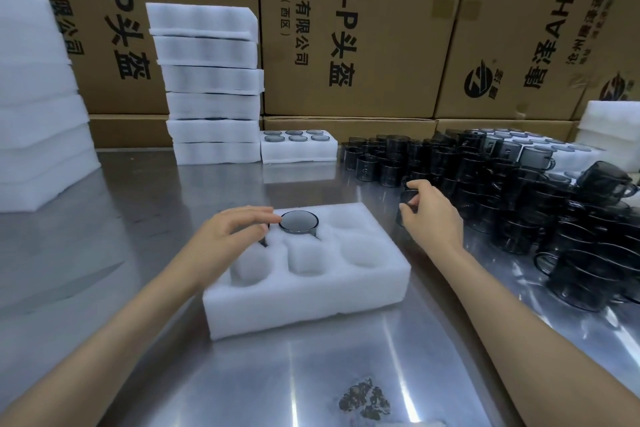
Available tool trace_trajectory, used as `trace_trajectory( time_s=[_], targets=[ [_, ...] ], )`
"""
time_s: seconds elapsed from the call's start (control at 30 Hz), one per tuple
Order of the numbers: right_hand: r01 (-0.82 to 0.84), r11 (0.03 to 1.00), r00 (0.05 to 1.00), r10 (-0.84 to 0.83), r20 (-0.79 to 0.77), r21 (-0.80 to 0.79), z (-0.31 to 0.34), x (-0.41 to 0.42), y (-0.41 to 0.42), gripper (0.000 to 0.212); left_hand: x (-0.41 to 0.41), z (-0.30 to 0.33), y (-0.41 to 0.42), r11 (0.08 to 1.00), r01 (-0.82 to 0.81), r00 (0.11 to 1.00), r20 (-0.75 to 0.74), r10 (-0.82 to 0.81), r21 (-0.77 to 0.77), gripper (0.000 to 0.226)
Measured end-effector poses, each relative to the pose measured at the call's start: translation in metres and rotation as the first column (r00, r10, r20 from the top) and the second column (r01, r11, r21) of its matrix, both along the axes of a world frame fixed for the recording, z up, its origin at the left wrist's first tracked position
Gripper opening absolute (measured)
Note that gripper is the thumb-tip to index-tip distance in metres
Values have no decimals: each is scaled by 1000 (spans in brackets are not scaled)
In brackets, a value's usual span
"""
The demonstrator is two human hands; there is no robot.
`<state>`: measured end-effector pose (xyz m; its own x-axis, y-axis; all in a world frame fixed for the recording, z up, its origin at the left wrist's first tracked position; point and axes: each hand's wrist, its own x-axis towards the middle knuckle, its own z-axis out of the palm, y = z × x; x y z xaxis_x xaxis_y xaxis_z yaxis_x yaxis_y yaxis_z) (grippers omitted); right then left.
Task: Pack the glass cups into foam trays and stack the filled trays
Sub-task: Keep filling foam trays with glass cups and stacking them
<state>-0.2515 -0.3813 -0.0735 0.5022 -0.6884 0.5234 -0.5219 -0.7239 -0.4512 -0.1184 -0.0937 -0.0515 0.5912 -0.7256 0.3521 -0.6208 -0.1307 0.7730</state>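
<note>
A white foam tray (304, 302) with six round pockets lies in front of me on the steel table. One dark glass cup (298, 221) sits in its far middle pocket. My left hand (232, 232) lies over the tray's far left corner, its fingertips touching that cup's rim. A dark edge shows under its palm; I cannot tell what it is. My right hand (431, 215) is to the right of the tray, and its fingers and thumb pinch another dark glass cup (408, 199) at the edge of a large pile of dark glass cups (519, 191).
A tall stack of filled foam trays (211, 80) stands at the back, with one filled tray (299, 149) beside it. Empty foam pieces (38, 104) are piled at the left, more foam (609, 128) at far right. Cardboard boxes (363, 28) wall the back. Dark debris (365, 399) lies near me.
</note>
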Motion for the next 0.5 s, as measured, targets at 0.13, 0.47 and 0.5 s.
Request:
trace_trajectory(
  time_s=[0.13, 0.47, 0.5],
  targets=[
    [-19, 996, 999, 15, -38, -91, 1, 6, 10, 42, 0, 0, 0, 1000, 5, 1000, -1, -5, -5, 28],
    [37, 984, 992, -57, -115, -175, 7, 10, 16, 26, -4, 2, 2, 990, 121, 987, -99, -127, -67, 36],
    [51, 983, 991, -72, -113, -175, 8, 10, 16, 25, -3, 2, 3, 987, 131, 983, -120, -141, -89, 41]
  ],
)
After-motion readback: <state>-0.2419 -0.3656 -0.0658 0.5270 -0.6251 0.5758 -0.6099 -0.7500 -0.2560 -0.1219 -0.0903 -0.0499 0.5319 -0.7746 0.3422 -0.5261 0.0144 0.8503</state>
